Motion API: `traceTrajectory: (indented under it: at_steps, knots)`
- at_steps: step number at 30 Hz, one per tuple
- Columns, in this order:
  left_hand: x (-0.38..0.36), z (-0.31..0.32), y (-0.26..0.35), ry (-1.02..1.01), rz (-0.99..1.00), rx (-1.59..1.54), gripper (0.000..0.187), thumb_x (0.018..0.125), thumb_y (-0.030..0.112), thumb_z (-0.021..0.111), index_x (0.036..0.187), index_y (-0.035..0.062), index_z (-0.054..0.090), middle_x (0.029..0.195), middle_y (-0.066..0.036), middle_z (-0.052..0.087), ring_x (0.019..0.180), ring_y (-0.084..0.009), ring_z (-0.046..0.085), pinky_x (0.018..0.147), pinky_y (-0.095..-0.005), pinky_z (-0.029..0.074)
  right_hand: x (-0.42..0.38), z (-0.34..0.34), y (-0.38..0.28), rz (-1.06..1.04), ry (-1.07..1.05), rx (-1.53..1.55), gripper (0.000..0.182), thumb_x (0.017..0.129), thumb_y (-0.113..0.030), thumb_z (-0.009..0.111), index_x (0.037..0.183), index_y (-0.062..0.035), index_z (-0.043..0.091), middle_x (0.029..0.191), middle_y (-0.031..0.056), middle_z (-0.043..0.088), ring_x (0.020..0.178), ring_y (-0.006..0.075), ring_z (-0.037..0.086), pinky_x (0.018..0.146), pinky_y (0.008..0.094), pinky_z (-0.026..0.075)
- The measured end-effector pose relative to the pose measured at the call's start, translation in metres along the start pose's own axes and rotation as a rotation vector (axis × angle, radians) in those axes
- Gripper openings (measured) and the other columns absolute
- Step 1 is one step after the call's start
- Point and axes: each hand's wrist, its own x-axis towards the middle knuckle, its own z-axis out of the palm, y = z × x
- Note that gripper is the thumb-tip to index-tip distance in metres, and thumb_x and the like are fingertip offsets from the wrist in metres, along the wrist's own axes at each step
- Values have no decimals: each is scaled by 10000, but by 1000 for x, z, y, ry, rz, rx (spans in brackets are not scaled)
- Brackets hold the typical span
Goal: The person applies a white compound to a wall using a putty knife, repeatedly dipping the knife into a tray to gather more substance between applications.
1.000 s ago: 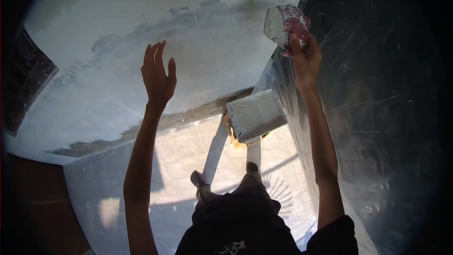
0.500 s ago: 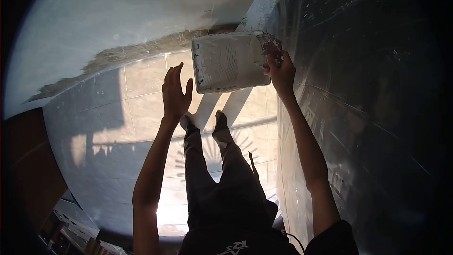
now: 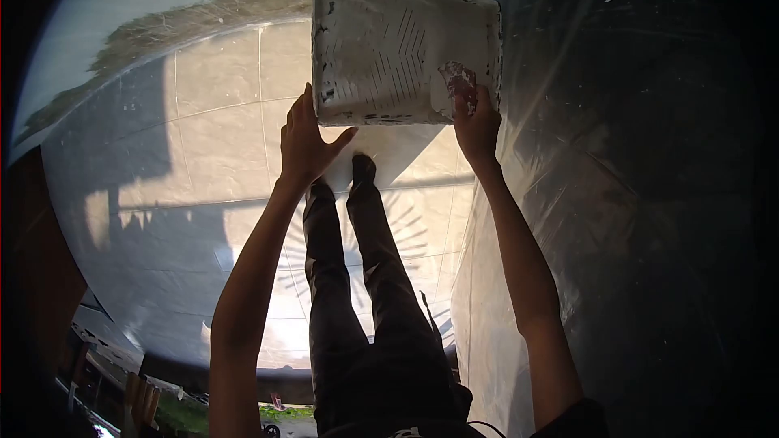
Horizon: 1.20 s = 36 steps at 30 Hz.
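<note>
while pinching a flat, red, plaster-smeared scraper (image 3: 458, 79) in the right hand (image 3: 478, 126), presumably to free its front edge, points it roughly toward 11 o'clock over a rectangular, grey-white, plaster-coated tray (image 3: 365, 45) at 12 o'clock, long axis 9-to-3; has the left hand (image 3: 308, 142) spread wide by the tray's 8 o'clock corner, perhaps for steadying.

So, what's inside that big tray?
Inside the tray, a pale smeared coating with slanting dark lines shows. The right hand holds a reddish, crusted tool over the tray's near right part. What lies under the coating or behind the tool can't be seen.
</note>
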Motion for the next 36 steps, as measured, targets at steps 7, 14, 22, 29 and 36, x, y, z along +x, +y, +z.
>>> traceTrajectory:
  at_steps: [7, 14, 22, 29, 36]
  knots:
    - [9, 27, -9, 7, -48, 71, 1246, 603, 525, 864, 1479, -52, 192, 1398, -242, 401, 1253, -365, 480, 953, -473, 464, 1, 17, 8, 36, 2, -36, 238, 874, -161, 640, 1024, 5, 559, 896, 197, 666, 864, 388, 653, 740, 448, 499]
    - [15, 32, -11, 44, -50, 91, 1257, 575, 515, 882, 1487, -23, 204, 1357, -227, 432, 1188, -369, 530, 931, -476, 474, 0, 24, 9, 1, 31, -29, 229, 880, -158, 633, 1018, 8, 559, 897, 209, 663, 855, 399, 651, 744, 449, 498]
    - [15, 40, -16, 78, -38, 81, 1216, 595, 506, 875, 1490, -2, 227, 1355, -223, 442, 1162, -370, 552, 932, -475, 472, -3, 29, 8, 34, 12, -35, 254, 909, -149, 598, 1093, 16, 540, 931, 228, 667, 887, 409, 653, 760, 447, 505]
    - [14, 41, -16, 89, -34, 73, 1215, 600, 505, 873, 1495, 2, 221, 1370, -223, 437, 1208, -357, 523, 943, -488, 459, -6, 33, 5, 30, 2, -22, 229, 919, -132, 586, 1095, 6, 539, 947, 231, 670, 896, 412, 654, 758, 448, 510]
    - [13, 44, -17, 106, -22, 51, 1213, 603, 493, 872, 1491, -11, 218, 1368, -223, 443, 1222, -347, 513, 947, -477, 454, -7, 28, 8, -64, -58, -73, 170, 937, -120, 580, 1068, -18, 541, 952, 210, 681, 875, 402, 663, 704, 437, 523]
